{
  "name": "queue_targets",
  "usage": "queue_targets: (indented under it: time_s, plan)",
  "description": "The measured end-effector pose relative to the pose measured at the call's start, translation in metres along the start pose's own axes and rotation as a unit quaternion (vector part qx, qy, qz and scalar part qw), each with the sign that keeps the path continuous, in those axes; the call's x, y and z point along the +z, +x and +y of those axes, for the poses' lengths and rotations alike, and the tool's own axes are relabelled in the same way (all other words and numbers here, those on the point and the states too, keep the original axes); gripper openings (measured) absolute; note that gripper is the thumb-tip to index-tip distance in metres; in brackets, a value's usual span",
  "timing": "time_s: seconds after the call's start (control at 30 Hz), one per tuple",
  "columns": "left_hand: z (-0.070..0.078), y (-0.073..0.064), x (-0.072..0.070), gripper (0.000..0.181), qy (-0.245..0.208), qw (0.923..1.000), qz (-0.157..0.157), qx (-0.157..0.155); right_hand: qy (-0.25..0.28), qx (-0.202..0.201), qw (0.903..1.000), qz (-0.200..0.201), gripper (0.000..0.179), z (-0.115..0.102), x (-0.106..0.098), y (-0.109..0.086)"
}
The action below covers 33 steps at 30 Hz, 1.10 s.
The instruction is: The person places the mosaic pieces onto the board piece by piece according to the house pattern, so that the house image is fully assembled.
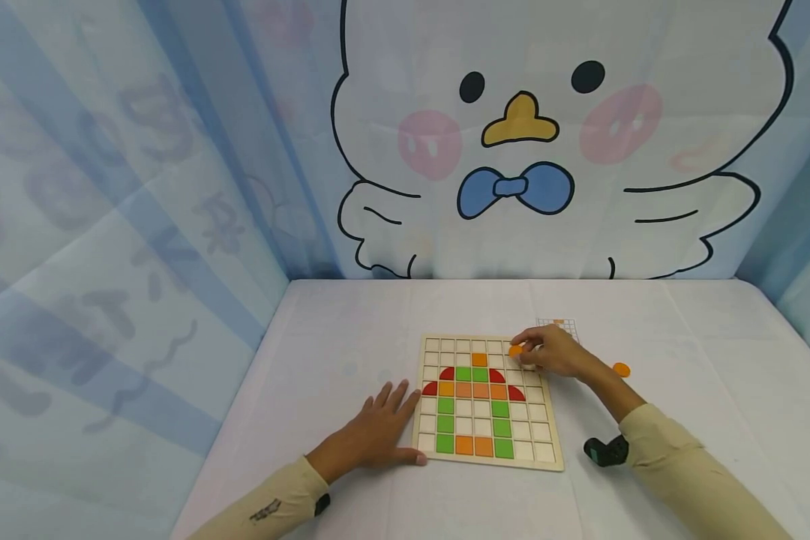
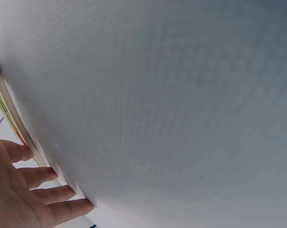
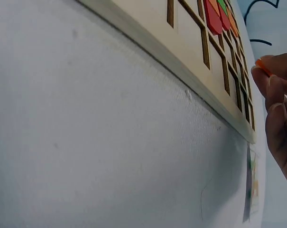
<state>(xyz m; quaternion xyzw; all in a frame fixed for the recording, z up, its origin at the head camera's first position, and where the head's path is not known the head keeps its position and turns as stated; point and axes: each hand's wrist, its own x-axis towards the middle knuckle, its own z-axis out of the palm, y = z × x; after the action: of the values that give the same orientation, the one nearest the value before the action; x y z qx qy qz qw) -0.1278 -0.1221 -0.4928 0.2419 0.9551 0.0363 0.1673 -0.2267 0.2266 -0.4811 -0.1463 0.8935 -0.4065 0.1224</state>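
Note:
A wooden grid board (image 1: 555, 450) lies on the white table, its cells partly filled with green, orange and red pieces in a pattern. My right hand (image 1: 552, 351) is over the board's far right corner and pinches a small orange round piece (image 1: 516, 350) between thumb and fingertips. In the right wrist view the orange piece (image 3: 263, 67) appears edge-on, above the board's rim. Fingers spread, my left hand (image 1: 378, 429) rests at the board's left edge. The left wrist view shows the fingers of that hand (image 2: 27, 190) straight along the wooden side.
A second orange round piece (image 1: 622, 370) lies on the table right of the board, near my right forearm. Behind my right hand is a small card (image 1: 567, 325) printed with a coloured grid. A curtain with a cartoon animal (image 1: 513, 247) hangs behind the table's far edge.

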Motion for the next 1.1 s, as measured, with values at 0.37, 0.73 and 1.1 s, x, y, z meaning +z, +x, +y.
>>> queue_targets:
  time_s: [0.37,0.73,1.1]
  plan:
    - [0.001,-0.002,-0.003,0.107,-0.003,1.0,-0.001,0.0,-0.022,-0.02,0.9996,-0.001,0.028,-0.009,0.012,0.016]
    - [0.0,0.0,-0.003,0.108,-0.009,1.0,-0.003,0.001,-0.034,-0.014,0.9993,0.006,0.027,-0.015,0.023,0.028]
    - [-0.001,0.0,0.0,0.108,-0.013,0.9999,-0.005,-0.001,-0.042,-0.028,0.9986,0.013,0.025,-0.018,0.034,0.038]
